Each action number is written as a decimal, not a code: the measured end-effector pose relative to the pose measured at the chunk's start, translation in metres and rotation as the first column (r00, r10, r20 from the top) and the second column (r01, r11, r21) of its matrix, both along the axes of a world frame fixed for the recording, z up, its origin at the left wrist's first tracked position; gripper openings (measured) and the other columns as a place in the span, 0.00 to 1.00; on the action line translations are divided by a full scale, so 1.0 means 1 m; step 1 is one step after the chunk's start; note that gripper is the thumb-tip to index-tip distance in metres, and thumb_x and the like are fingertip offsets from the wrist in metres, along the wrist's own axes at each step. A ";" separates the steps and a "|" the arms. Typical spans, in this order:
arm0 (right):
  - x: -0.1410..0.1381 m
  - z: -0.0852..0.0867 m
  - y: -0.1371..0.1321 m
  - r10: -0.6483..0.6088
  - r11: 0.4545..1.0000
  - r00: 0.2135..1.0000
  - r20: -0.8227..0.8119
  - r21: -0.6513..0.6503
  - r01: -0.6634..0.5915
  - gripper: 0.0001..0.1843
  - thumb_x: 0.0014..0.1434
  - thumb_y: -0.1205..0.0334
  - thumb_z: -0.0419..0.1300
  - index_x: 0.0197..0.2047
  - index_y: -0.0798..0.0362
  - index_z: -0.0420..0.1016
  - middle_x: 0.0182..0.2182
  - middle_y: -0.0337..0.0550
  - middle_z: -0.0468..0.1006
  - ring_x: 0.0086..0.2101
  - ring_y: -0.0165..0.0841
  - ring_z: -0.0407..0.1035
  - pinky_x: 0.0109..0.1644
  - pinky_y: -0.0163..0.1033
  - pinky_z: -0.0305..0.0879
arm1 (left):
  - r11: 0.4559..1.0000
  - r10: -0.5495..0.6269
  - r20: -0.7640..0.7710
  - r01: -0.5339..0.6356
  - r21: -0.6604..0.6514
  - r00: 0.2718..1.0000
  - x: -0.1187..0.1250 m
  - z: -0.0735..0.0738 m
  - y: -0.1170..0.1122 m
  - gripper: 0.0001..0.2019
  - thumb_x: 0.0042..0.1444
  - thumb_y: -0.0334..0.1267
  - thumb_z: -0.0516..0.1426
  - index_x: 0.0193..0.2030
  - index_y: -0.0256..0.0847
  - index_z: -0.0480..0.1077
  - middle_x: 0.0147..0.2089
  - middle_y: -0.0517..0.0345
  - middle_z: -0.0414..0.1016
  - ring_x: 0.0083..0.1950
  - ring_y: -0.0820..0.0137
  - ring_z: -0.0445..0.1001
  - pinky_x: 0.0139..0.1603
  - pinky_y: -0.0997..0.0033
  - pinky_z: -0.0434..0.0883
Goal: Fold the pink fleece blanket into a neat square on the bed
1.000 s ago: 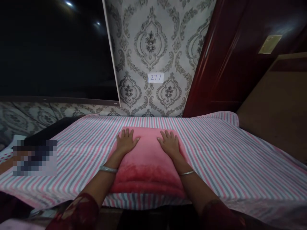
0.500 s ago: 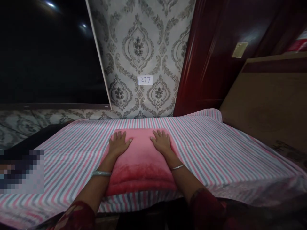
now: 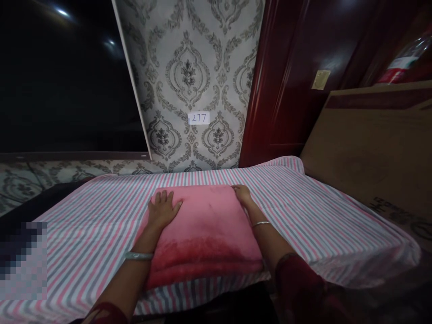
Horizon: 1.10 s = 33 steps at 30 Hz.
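Left grip [image 3: 162, 211] flat on blanket [image 3: 205, 218], fold [image 3: 205, 267] nearward

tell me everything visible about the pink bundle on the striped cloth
The pink bundle looks like soft, plush fabric folded into a squarish pad. Pale pink on top, it turns deeper red near the front edge, where a crease runs across. It lies flat on the striped cloth. The left hand rests spread on top; the right hand is at its far right corner.

Patterned wallpaper [image 3: 216, 96], dark television [image 3: 64, 85], red door [image 3: 286, 90]
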State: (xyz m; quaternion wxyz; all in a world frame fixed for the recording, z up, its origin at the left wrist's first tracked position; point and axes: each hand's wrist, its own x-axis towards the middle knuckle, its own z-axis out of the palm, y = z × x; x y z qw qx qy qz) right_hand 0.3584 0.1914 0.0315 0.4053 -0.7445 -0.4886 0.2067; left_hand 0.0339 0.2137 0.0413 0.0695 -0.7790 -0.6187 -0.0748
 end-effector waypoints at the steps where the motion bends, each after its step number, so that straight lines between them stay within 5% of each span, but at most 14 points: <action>1: 0.005 -0.002 0.000 0.027 0.999 0.998 -0.050 0.018 -0.026 0.18 0.59 0.64 0.53 0.46 0.55 0.82 0.44 0.50 0.83 0.48 0.40 0.76 0.52 0.41 0.69 | 1.000 0.002 0.007 -0.002 -0.007 1.000 0.000 0.000 0.000 0.34 0.67 0.55 0.41 0.73 0.37 0.55 0.76 0.39 0.51 0.76 0.47 0.48 0.68 0.38 0.54; 9: 0.017 -0.022 0.010 0.231 0.971 0.943 -0.238 0.116 -0.209 0.10 0.48 0.55 0.65 0.26 0.55 0.78 0.22 0.43 0.79 0.28 0.35 0.72 0.35 0.39 0.70 | 1.000 0.007 0.018 -0.007 0.006 1.000 -0.001 -0.004 0.003 0.33 0.66 0.55 0.43 0.72 0.38 0.57 0.76 0.41 0.52 0.76 0.47 0.48 0.68 0.40 0.55; 22: 0.020 -0.043 0.037 0.106 0.971 0.994 -0.013 0.217 -0.101 0.09 0.43 0.60 0.52 0.29 0.50 0.70 0.25 0.35 0.72 0.30 0.33 0.64 0.34 0.35 0.57 | 1.000 0.001 0.008 -0.002 0.025 1.000 -0.004 -0.007 0.006 0.33 0.66 0.54 0.44 0.72 0.38 0.58 0.75 0.42 0.54 0.75 0.48 0.50 0.67 0.43 0.56; 28: 0.016 -0.043 0.040 0.129 0.964 0.990 0.051 0.228 -0.138 0.09 0.44 0.61 0.50 0.26 0.51 0.70 0.27 0.37 0.73 0.31 0.33 0.65 0.35 0.35 0.57 | 1.000 0.012 -0.014 -0.012 0.021 1.000 -0.002 -0.007 0.007 0.33 0.65 0.53 0.45 0.72 0.37 0.58 0.75 0.42 0.54 0.75 0.48 0.50 0.68 0.43 0.55; 33: 0.019 -0.042 0.038 0.017 0.960 0.998 0.065 0.279 -0.034 0.05 0.46 0.60 0.51 0.25 0.49 0.65 0.26 0.39 0.71 0.30 0.34 0.63 0.34 0.35 0.55 | 1.000 0.017 -0.023 -0.016 0.019 1.000 -0.002 -0.006 0.007 0.33 0.66 0.53 0.44 0.72 0.38 0.57 0.75 0.43 0.53 0.75 0.49 0.49 0.67 0.44 0.58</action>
